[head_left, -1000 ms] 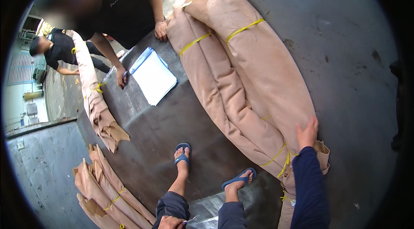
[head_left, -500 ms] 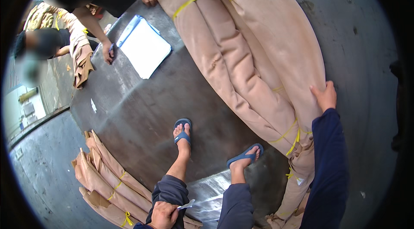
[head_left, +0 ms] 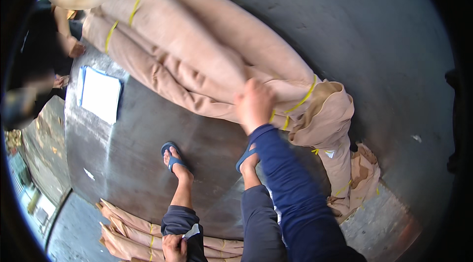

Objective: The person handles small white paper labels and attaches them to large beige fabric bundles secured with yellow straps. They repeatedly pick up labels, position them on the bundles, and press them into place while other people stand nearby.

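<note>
In head view, the right hand (head_left: 253,104) is closed on the fabric roll (head_left: 207,50), whose long axis runs up-left from the grip; the left hand (head_left: 173,247) is kept far below, clenched.

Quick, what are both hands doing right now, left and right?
Left hand: closed on a small white object against the knee.
Right hand: closed, gripping the tan fabric roll tied with yellow straps.

Long tan fabric roll under our right hand

We see the tan fabric roll (head_left: 197,40) lying flat, running from 11 o'clock toward 3 o'clock, bound by yellow ties (head_left: 305,98) near its end.
</note>
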Demonstrator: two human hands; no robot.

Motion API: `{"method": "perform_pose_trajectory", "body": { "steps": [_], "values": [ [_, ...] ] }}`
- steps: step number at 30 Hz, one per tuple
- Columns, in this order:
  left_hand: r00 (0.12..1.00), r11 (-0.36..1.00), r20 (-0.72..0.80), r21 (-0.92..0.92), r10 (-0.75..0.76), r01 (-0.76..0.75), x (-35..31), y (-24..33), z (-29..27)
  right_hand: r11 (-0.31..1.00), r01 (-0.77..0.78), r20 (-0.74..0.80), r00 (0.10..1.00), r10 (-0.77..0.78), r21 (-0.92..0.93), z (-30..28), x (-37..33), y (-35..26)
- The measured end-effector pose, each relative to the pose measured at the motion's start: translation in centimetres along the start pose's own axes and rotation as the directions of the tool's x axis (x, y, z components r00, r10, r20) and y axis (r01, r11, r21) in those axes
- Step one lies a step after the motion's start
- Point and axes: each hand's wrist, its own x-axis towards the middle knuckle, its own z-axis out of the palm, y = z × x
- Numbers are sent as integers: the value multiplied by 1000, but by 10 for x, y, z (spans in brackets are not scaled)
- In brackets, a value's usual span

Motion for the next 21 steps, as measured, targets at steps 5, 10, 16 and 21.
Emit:
{"method": "perform_pose_trajectory", "body": {
  "steps": [5, 10, 16, 21],
  "values": [
    [998, 995, 61, 96, -11, 5, 6, 1, -6, 964, 235, -29, 972, -233, 121, 6, -31, 6],
    [994, 989, 77, 135, -78, 67, 5, 6, 0, 955, 254, -148, 962, -232, 155, -58, 68, 169],
    [996, 985, 37, 159, -80, 73, 6, 17, 8, 824, 296, 430, 900, -71, -484, -50, -52, 278],
    [996, 984, 55, 169, -74, 63, 15, 27, 21, 889, 254, 424, 903, -76, -381, -16, -213, 288]
  ]
}}
